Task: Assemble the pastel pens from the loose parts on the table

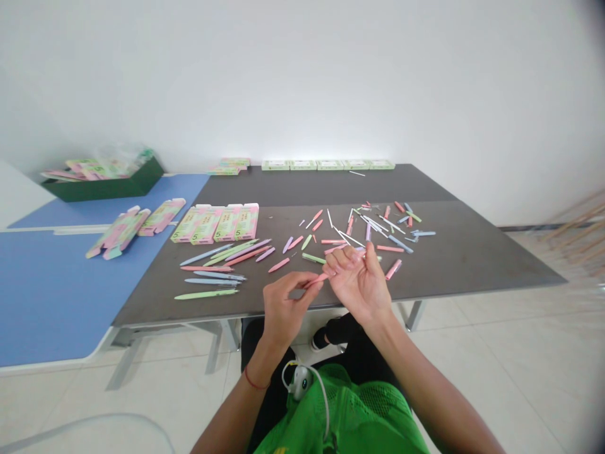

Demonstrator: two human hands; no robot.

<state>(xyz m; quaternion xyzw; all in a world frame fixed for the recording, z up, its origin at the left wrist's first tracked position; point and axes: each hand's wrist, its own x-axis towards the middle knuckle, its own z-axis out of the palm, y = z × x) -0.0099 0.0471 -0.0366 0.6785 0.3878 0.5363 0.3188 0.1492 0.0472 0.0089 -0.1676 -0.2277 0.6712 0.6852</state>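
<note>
Above the table's front edge, my left hand (289, 302) pinches the tip end of a pink pen (321, 278). My right hand (357, 280), palm turned up and fingers curled, is closed round the pen's other end, hiding much of it. Just beyond my hands lie loose pen parts: pink, green and purple barrel pieces such as a pink front barrel (278, 265), and thin white refills (352, 238). To the left are several whole pens, among them a green pen (207, 294) and a blue pen (220, 275).
Several pink-and-green pen boxes (215, 224) lie in a row behind the whole pens. Flattened boxes (120, 232) rest on the blue table (42, 277), near a dark green bin (104, 187) of packaging. White-green boxes (329, 164) line the grey table's (293, 186) back edge.
</note>
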